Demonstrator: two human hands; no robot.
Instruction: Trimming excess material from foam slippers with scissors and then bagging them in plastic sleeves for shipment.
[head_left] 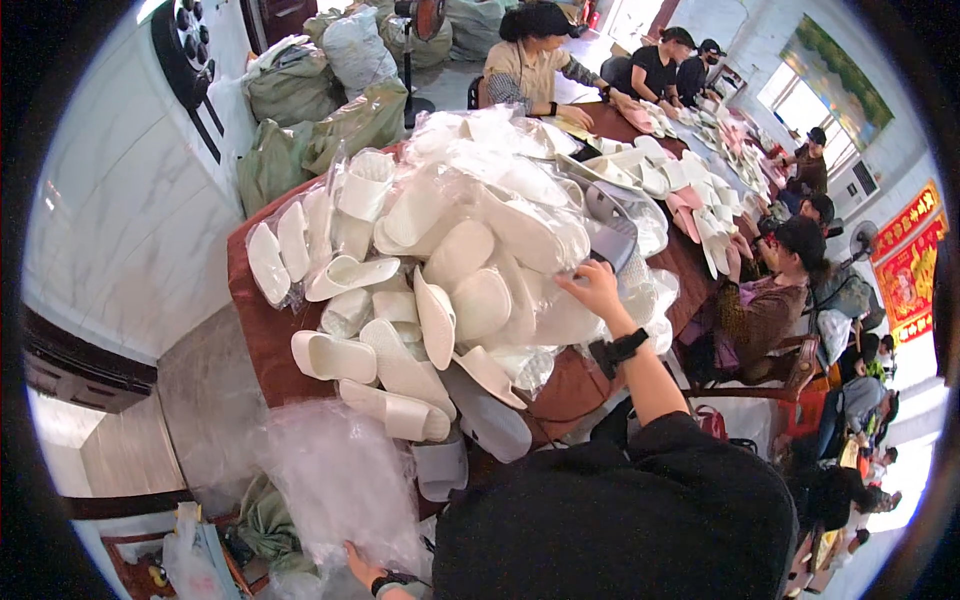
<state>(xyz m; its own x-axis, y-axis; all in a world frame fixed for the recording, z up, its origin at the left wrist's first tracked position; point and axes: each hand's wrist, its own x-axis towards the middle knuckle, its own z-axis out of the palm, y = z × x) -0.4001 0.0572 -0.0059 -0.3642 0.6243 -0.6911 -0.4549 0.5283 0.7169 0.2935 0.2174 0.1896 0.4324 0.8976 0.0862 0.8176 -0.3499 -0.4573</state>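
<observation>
My left hand point(364, 568), low in the head view, holds a large clear plastic bag point(340, 475) by its lower edge. The bag hangs beside the table, with no slippers visible inside it. My right hand point(597, 291) reaches onto the slipper pile, thumb and fingers pinched at the clear plastic wrapping point(565, 312) around some white slippers point(530, 230). Just beyond it lies a grey slipper point(612, 243). Loose white slippers point(405, 370) are heaped at the near left of the pile. Two grey slippers point(488, 412) stick out at the table's near edge.
A reddish-brown cloth point(262, 330) covers the long table. Co-workers sit along it, one person point(540, 70) on the far side and another point(785, 285) at the right, among white and pink slippers. Stuffed sacks point(290, 90) and a standing fan point(425, 20) are behind.
</observation>
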